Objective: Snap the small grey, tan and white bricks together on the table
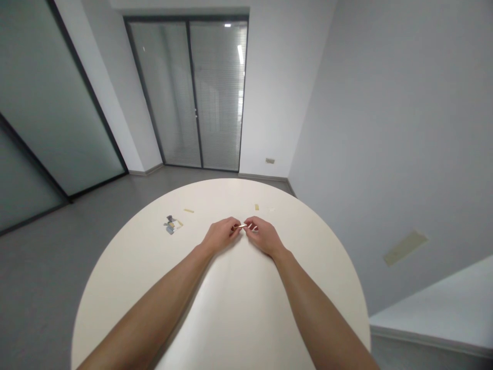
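Note:
Both my hands meet over the middle of a round white table (231,308). My left hand (220,235) and my right hand (262,235) are closed in pinches on the two ends of a small pale strip (242,226), held between the fingertips just above the tabletop. The strip is tiny and mostly hidden by my fingers, so I cannot make out what it is.
A little cluster of small blue, grey and tan pieces (172,224) lies left of my hands. A tan sliver (188,210) and another tan bit (257,207) lie farther back. Beyond the table are grey floor, glass doors (200,92) and a white ledge (442,303) at right.

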Tool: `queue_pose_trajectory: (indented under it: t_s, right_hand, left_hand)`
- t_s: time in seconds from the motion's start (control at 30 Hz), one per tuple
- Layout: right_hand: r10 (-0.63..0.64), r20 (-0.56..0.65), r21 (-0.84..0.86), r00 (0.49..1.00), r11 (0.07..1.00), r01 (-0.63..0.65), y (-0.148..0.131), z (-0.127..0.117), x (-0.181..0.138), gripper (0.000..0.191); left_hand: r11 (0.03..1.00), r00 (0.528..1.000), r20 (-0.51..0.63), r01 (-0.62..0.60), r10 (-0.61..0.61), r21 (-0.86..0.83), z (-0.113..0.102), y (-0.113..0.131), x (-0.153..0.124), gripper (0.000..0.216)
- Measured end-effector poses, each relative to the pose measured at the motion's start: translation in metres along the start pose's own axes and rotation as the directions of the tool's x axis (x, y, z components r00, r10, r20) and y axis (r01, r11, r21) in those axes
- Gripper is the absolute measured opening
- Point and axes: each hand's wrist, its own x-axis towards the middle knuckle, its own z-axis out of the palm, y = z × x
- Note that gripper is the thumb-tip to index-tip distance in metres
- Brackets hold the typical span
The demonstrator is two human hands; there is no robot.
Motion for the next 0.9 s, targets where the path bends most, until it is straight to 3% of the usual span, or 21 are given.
queue_pose_trajectory:
  t_s: [0.9]
  right_hand:
    - [0.084,-0.034,-0.13,0.996,0.988,-0.088,0.0081,0.003,0.0018,0.009]
  left_hand:
    - [0.998,0.993,-0.094,0.068,-0.069,-0.013,-0.0042,0.0015,0.0001,0.016]
